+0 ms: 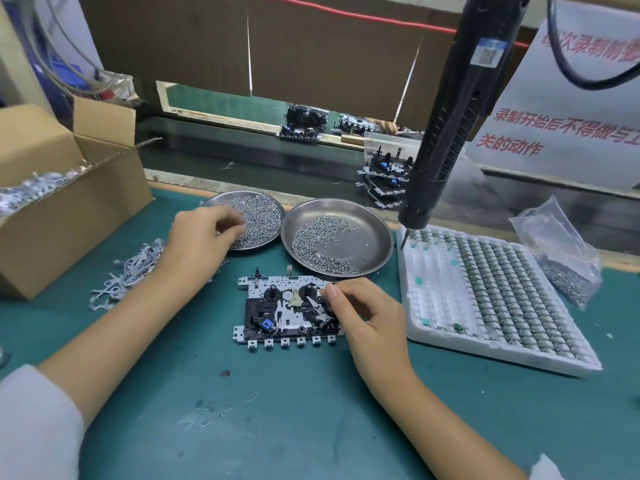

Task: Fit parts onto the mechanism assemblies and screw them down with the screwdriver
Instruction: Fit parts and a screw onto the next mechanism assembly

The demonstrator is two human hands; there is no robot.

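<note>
A mechanism assembly [277,313], black and silver with a small blue part, lies flat on the green mat in the middle. My right hand [363,313] rests over its right end, fingers curled at a thin metal lever part [317,304] on top. My left hand [201,237] reaches into the left steel dish [266,206] and its curled fingertips pinch at the screws [259,220]. The black electric screwdriver [446,126] hangs free above the right, tip down, untouched.
A second steel dish [374,230] with screws sits right of the first. A white tray [450,306] of small parts lies at right, a bag of screws [564,268] beyond it. An open cardboard box [62,202] and loose metal brackets [135,268] lie at left. More assemblies [384,181] stand behind.
</note>
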